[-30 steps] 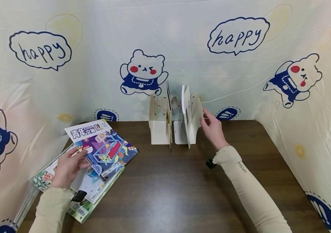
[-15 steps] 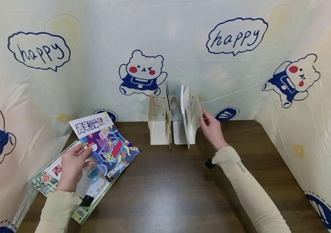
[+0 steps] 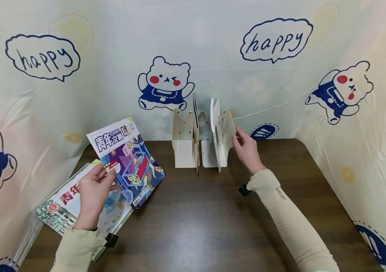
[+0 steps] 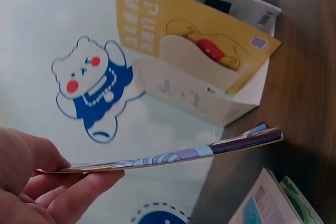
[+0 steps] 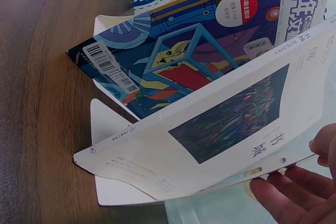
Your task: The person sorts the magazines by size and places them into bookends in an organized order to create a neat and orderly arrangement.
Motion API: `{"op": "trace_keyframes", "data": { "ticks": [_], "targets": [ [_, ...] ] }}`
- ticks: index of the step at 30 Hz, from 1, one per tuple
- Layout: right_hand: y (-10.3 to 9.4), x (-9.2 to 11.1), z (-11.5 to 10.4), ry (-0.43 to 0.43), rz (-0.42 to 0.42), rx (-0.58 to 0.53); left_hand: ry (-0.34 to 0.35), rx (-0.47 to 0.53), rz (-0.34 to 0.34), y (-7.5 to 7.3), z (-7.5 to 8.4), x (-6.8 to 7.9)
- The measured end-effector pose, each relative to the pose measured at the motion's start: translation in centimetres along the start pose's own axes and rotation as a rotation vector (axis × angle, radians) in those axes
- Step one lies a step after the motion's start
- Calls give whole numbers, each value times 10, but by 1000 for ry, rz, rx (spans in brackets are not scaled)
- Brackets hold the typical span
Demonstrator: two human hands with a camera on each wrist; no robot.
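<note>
My left hand (image 3: 94,190) pinches a purple and blue magazine (image 3: 140,166) by its left edge, thumb on top and fingers beneath. Seen edge-on in the left wrist view, the magazine (image 4: 184,156) is held above the table. At the back middle stands a white metal book rack (image 3: 185,156). My right hand (image 3: 248,154) holds the rack's right side panel between thumb and fingers. Upright in the rack are a white book (image 5: 142,163) leaning by that panel and a magazine with a colourful cover (image 5: 173,56), whose other side is yellow (image 4: 144,22).
Several overlapping magazines (image 3: 57,213) lie at the table's left, partly behind my left hand and forearm. A printed curtain (image 3: 111,94) hangs behind and on both sides of the brown table (image 3: 196,234).
The left hand has moved right and a little away from me, carrying the purple magazine off the stack and turning it more upright. My right hand stays on the rack's side.
</note>
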State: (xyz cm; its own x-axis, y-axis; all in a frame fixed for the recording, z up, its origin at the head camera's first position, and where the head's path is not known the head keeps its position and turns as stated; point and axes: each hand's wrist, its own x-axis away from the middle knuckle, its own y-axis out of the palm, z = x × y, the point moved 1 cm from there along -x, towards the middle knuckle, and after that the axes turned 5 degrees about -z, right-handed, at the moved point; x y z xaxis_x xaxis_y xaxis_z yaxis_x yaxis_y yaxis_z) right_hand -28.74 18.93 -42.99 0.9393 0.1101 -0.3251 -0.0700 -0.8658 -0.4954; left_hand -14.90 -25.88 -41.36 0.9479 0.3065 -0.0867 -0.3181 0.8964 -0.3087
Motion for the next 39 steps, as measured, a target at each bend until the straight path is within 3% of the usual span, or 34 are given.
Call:
{"op": "trace_keyframes", "data": {
  "ticks": [13, 18, 24, 31, 39],
  "targets": [
    [0, 0, 0, 14, -10, 0, 210, -148, 13, 15, 33, 33],
    [0, 1, -1, 14, -12, 0, 258, -188, 33, 19, 46, 46],
    [0, 1, -1, 27, -11, 0, 323, -198, 44, 24, 60, 60],
    [1, 2, -1, 37, -21, -1, 452, -166, 70, 29, 73, 78],
    [1, 1, -3, 28, -21, -7, 463, -152, 26, 30, 88, 94]
  ]
}}
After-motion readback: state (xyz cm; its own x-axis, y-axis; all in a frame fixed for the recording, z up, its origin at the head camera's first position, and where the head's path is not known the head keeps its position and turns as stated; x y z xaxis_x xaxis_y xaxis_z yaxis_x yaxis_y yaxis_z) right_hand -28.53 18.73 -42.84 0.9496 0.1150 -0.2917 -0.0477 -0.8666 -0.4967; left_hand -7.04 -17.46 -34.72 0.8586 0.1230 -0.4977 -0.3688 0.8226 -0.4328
